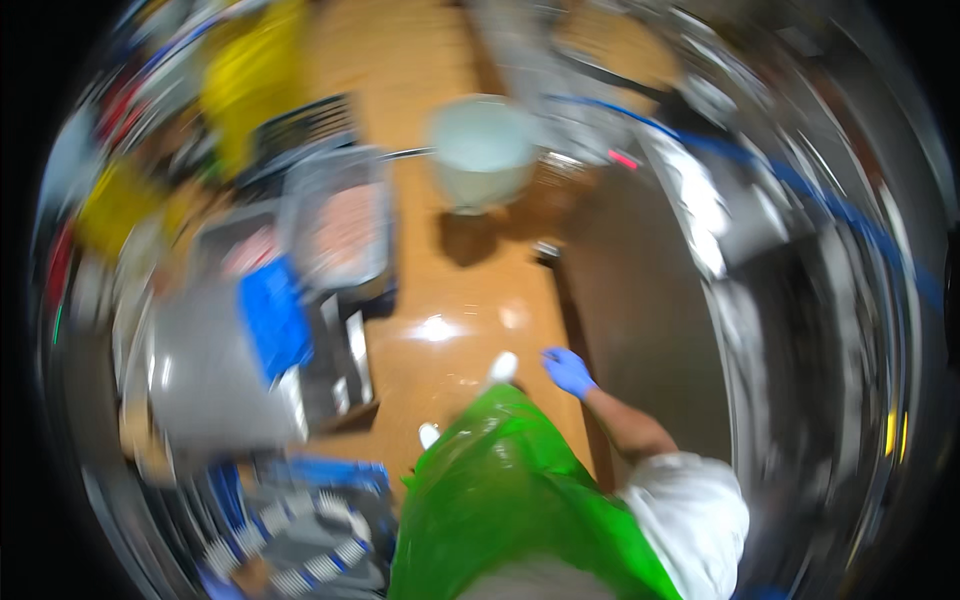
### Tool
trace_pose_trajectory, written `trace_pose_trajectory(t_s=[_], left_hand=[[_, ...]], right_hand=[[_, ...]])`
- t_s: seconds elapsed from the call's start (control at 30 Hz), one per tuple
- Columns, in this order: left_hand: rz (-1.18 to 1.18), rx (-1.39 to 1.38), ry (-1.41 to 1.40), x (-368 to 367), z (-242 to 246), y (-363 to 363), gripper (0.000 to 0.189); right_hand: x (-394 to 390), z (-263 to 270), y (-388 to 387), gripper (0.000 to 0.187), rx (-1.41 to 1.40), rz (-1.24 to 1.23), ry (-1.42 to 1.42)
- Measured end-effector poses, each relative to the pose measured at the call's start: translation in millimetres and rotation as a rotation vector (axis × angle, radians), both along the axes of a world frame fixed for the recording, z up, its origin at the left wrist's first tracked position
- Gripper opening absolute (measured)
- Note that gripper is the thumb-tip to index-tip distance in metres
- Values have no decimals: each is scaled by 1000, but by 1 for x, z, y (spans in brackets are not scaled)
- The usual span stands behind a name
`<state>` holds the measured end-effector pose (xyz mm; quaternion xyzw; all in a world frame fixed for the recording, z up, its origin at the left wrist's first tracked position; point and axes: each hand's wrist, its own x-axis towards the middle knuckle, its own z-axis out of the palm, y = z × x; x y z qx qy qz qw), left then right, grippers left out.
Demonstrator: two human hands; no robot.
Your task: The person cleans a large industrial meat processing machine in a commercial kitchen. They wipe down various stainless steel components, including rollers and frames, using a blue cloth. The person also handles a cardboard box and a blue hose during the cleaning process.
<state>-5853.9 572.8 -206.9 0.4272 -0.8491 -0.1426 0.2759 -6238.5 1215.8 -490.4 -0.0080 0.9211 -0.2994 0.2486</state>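
Note:
My right hand (568, 372), in a purple-blue glove, hangs over the orange-brown floor (442, 375). It is beside the dark edge of the stainless steel counter (645, 300). It appears to hold nothing, its fingers loosely bent. At the lower left rim a patch of purple glove (217, 583) and a bit of skin show, cut off and blurred. I cannot tell whether this is my left hand. My body is covered by a green plastic apron (510, 480), and white footwear (504, 367) shows beyond its hem.
A pale round tub (484, 150) stands ahead. To the left are a translucent bin (300, 217) of pink, meat-like stuff, a blue plastic sheet or bag (274, 319) and a metal surface (210, 367). A blue hose (720, 146) crosses at right. People in yellow (255, 75) are blurred at upper left.

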Motion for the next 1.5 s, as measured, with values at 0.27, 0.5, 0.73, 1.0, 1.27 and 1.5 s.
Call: trace_pose_trajectory(t_s=[0.27, 0.5, 0.73, 1.0, 1.27, 1.5], left_hand=[[-513, 468, -271, -115, -233, 17, 25], [-926, 1012, -761, -108, -343, 141, 22], [-1252, 910, -1350, -152, -364, 222, 26], [-2063, 306, -1005, -377, -258, 520, 36], [-2616, 674, -840, -223, -9, 907, 35], [-1973, 1451, -954, -168, -67, 1023, 21]], right_hand=[[155, 111, -8, 39, 152, 18, -128], [212, 128, 41, 38, 200, -165, -36], [266, 187, 89, 31, 43, -504, 375], [397, 294, 274, 19, 539, -1189, 1049], [378, 325, 444, 27, 754, -850, 1083], [349, 285, 504, 26, 737, -710, 591]])
